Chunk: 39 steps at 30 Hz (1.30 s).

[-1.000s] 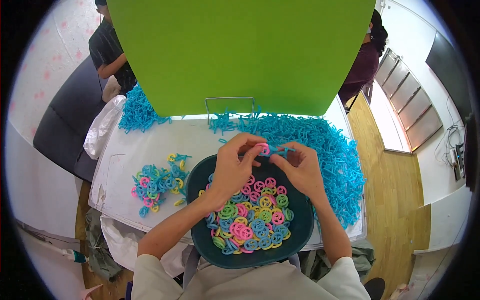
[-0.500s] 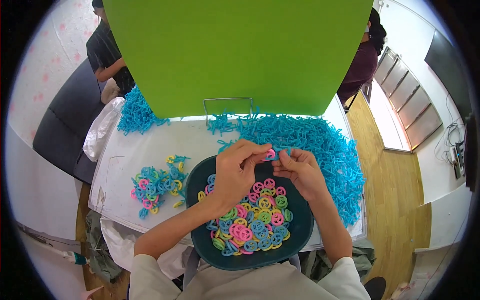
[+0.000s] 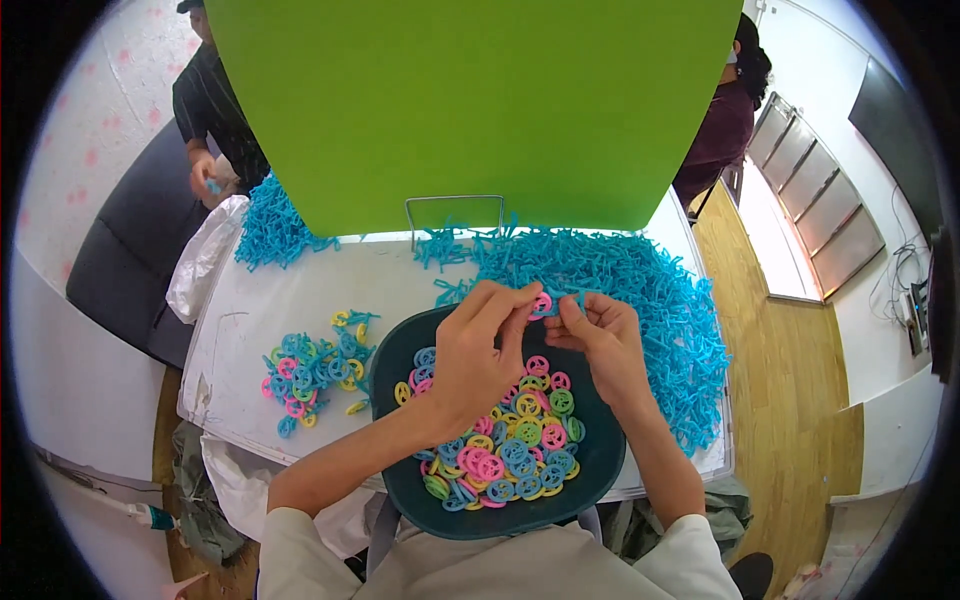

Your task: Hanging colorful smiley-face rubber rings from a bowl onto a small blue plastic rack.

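Observation:
Between the fingertips of my left hand (image 3: 472,350) is a small pink plastic wheel (image 3: 541,305) with spokes. My right hand (image 3: 612,345) pinches a blue plastic stick (image 3: 568,300), mostly covered by the fingers, which meets the wheel. Whether the two are locked together I cannot tell. Both hands are closed above the far edge of a dark green tub (image 3: 392,478). Inside the tub lie many loose wheels (image 3: 515,458) in pink, blue, yellow and green, partly hidden by my left forearm.
Blue sticks (image 3: 660,310) are heaped along the table's back and right. Left of the tub, a small pile of wheels with blue sticks (image 3: 315,370) rests on the white table (image 3: 240,350). A green panel (image 3: 470,110) stands behind. Two people sit beyond it, one on each side.
The pink wheel has turned a little and shows more of its face between my fingers. At the far left, the other person's hand has come down and forward.

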{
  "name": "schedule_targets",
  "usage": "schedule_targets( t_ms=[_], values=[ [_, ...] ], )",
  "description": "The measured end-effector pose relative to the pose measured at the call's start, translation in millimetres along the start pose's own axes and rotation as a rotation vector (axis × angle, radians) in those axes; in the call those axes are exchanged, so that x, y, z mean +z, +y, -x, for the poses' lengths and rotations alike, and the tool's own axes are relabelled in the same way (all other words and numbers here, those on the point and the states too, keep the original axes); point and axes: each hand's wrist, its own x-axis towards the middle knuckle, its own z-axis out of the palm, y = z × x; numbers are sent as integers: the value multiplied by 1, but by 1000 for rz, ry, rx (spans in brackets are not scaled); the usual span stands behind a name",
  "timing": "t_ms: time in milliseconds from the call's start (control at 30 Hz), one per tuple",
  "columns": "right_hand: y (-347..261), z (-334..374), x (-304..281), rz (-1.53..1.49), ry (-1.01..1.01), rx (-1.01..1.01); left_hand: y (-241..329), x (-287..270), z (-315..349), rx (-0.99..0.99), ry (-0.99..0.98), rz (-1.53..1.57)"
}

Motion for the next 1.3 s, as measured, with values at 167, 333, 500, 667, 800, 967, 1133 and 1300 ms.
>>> schedule_targets(
  t_ms=[167,333,500,667,800,967,1133,1300],
  values=[
    [1,-2,-4,-251,-56,249,-10,2,1,230,73,-46],
    [-1,0,1,-113,6,85,-1,5,2,-26,42,133],
    [6,-4,3,173,28,-144,-22,6,1,-210,0,348],
    [4,-7,8,337,72,-138,-18,2,-2,-263,-18,387],
    [-1,-7,10,113,5,32,-14,0,-3,48,-24,14],
    [3,-10,-3,-269,-68,48,-18,4,-6,-20,-162,102],
    [7,-14,-10,-524,-125,95,-48,-6,11,55,-458,-442],
    [-2,-9,-7,-641,-295,215,-47,2,25,123,-857,-868]
  ],
)
